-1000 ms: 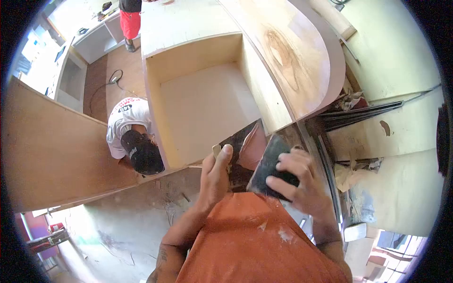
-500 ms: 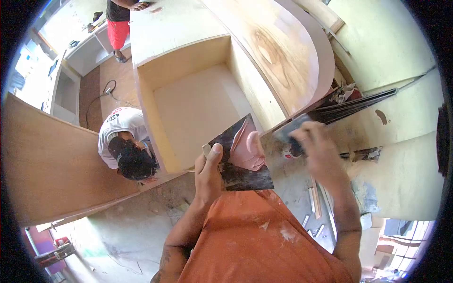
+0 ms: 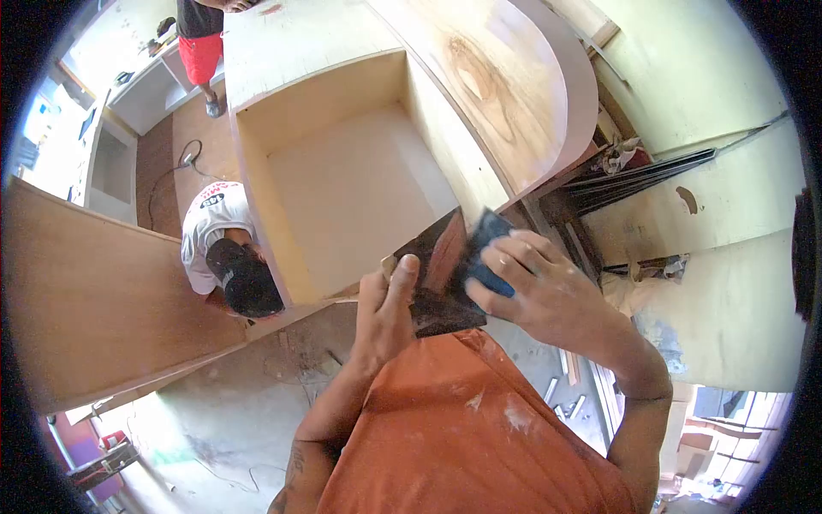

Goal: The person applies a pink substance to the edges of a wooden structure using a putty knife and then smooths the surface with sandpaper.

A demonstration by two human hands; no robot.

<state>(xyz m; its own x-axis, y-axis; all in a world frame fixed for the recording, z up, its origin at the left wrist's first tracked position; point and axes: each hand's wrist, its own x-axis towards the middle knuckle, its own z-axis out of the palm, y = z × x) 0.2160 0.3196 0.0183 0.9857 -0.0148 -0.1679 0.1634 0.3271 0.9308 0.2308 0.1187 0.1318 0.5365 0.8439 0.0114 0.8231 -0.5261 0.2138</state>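
My left hand [image 3: 384, 313] grips the edge of a dark flat putty board [image 3: 449, 319], its thumb lying on top. Pink putty [image 3: 444, 255] forms a streak across the board. My right hand [image 3: 552, 291] has its fingers wrapped round a wide dark-blue putty spreader [image 3: 488, 233], whose blade is over the board's right side. The spreader hides part of the board and whatever putty lies beneath it. Both tools are in front of my orange shirt, near the close corner of a wooden box-like cabinet frame [image 3: 321, 81].
A co-worker in a white shirt and black cap [image 3: 244, 278] crouches left of the cabinet. Another person in red shorts [image 3: 201, 60] stands at the far left. A curved wooden top [image 3: 514, 77] adjoins the cabinet. Pale panels [image 3: 728, 188] are at the right; a cable [image 3: 190, 154] lies on the floor.
My right hand has brought the spreader leftward onto the board. The thick pink mound seen before now shows as a narrower streak. The crouching co-worker's head has shifted slightly.
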